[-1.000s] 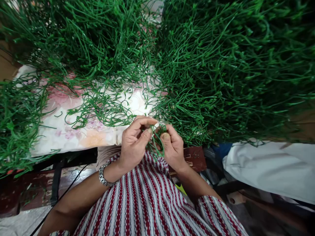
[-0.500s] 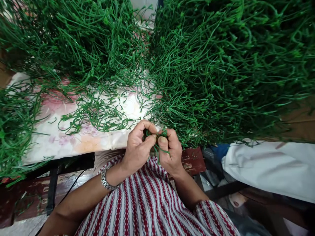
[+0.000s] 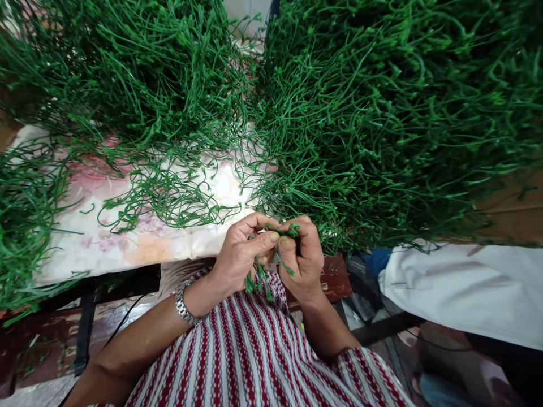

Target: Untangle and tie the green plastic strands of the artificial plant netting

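Note:
My left hand (image 3: 240,254) pinches thin green plastic-looking stems (image 3: 258,280) between thumb and forefinger, and their ends hang below the fingers. Close against it, thumb to thumb, my right hand (image 3: 303,257) is closed on a knotty green stem end (image 3: 292,230) at its fingertips. The fingers hide where the pieces meet. Both hands are just off the table's front edge, above my lap. Beyond them on the table lies a loose scatter of green stems (image 3: 169,200). A large heap of the same stems (image 3: 382,124) rises in front of my right hand.
More stems form a tall heap (image 3: 127,68) at the back left and a smaller pile (image 3: 25,215) at the far left. Floral cloth (image 3: 68,249) covers the table. Cardboard (image 3: 509,209) and white cloth (image 3: 458,288) are at the right. A dark red wooden bench (image 3: 46,333) is below left.
Both hands have shifted slightly right. More stem ends now hang below my left hand, and the knotty end shows more clearly at my right fingertips.

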Available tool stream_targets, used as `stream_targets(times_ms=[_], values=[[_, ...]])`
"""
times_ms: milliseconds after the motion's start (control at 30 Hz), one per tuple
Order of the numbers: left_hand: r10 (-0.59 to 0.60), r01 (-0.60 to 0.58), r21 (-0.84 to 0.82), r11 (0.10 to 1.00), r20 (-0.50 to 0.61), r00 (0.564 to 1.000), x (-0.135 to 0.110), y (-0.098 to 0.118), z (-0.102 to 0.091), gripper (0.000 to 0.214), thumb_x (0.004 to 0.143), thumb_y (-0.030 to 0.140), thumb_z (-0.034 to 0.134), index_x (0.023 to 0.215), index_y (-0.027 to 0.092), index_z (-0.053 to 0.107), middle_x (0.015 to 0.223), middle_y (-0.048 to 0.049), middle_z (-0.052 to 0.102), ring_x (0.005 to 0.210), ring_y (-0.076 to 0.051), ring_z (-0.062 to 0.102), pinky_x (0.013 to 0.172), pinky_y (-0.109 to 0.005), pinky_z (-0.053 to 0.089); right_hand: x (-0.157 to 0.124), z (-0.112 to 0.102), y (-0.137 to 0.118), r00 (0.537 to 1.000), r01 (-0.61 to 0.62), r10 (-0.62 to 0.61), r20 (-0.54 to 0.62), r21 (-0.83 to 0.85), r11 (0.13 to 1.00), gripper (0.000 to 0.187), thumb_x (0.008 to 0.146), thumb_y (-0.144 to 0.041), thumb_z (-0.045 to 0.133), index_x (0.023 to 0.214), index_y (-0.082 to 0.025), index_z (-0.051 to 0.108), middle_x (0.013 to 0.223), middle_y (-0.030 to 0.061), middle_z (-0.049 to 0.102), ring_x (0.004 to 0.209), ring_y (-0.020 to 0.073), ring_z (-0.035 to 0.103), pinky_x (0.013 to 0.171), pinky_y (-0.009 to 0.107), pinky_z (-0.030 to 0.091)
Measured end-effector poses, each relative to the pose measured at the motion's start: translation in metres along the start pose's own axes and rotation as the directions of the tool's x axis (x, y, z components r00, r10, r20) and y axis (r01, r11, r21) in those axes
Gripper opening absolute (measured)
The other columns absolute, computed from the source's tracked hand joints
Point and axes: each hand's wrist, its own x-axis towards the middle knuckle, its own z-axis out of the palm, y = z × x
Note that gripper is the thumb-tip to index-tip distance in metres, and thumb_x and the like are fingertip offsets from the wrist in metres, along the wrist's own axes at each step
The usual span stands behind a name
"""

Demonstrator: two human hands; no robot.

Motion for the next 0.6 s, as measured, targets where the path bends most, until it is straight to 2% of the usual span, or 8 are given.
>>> stream_targets(times_ms=[233,333,400,467,533,600], values=[[-0.048,0.051,0.019,0.999,-0.127,0.991,-0.002,0.002,0.003,0.012,0.069,0.020,0.064,0.067,0.013,0.054,0.045,0.0094,0.034,0.035,0.000,0.024,0.036,-0.013,0.019,-0.001,-0.003,-0.002,0.994,0.108,-0.112,-0.007,-0.185,0.977,0.010,0.083,-0.014,0.047,0.091,-0.019,0.045,0.076,0.0012,0.047,0.070,0.0123,0.048,0.060,0.025,0.042],[0.019,0.005,0.141,0.990,-0.169,0.985,-0.004,0.001,0.004,0.014,0.069,0.019,0.062,0.062,0.013,0.052,0.047,0.0078,0.037,0.038,-0.001,0.029,0.037,-0.013,0.022,-0.003,-0.002,-0.003,0.981,0.174,-0.189,-0.038,-0.244,0.954,0.011,0.081,-0.013,0.050,0.090,-0.019,0.046,0.077,0.0027,0.050,0.074,0.0133,0.051,0.061,0.025,0.043],[0.082,-0.041,0.252,0.967,-0.155,0.985,-0.005,0.001,0.002,0.014,0.070,0.018,0.061,0.061,0.013,0.052,0.049,0.0067,0.041,0.040,-0.001,0.032,0.039,-0.014,0.024,-0.004,-0.003,-0.004,0.976,0.198,-0.215,-0.038,-0.262,0.945,0.013,0.080,-0.012,0.051,0.090,-0.018,0.046,0.078,0.0032,0.051,0.075,0.0136,0.052,0.063,0.025,0.043],[0.132,-0.088,0.358,0.930,-0.100,0.986,-0.005,0.004,-0.001,0.013,0.072,0.019,0.059,0.062,0.013,0.053,0.051,0.0060,0.042,0.043,-0.003,0.034,0.041,-0.015,0.025,-0.003,-0.007,-0.005,0.985,0.168,-0.175,-0.010,-0.229,0.959,0.013,0.080,-0.011,0.051,0.090,-0.019,0.047,0.077,0.0024,0.051,0.073,0.0131,0.051,0.062,0.025,0.042],[0.162,-0.137,0.457,0.879,-0.017,0.987,-0.004,0.009,-0.005,0.010,0.072,0.018,0.058,0.064,0.014,0.054,0.056,0.0048,0.046,0.048,-0.004,0.037,0.045,-0.016,0.028,-0.001,-0.012,-0.005,0.996,0.078,-0.072,0.053,-0.121,0.990,0.009,0.081,-0.013,0.049,0.088,-0.019,0.046,0.075,0.0008,0.048,0.069,0.0119,0.048,0.060,0.024,0.041],[0.144,-0.157,0.532,0.832,0.068,0.987,-0.003,0.014,-0.010,0.007,0.071,0.017,0.058,0.065,0.014,0.056,0.059,0.0035,0.049,0.052,-0.006,0.039,0.049,-0.018,0.031,0.002,-0.018,-0.005,0.988,-0.032,0.032,0.154,0.001,0.999,0.003,0.083,-0.017,0.047,0.085,-0.019,0.046,0.073,-0.0003,0.046,0.065,0.0110,0.046,0.059,0.024,0.040]])
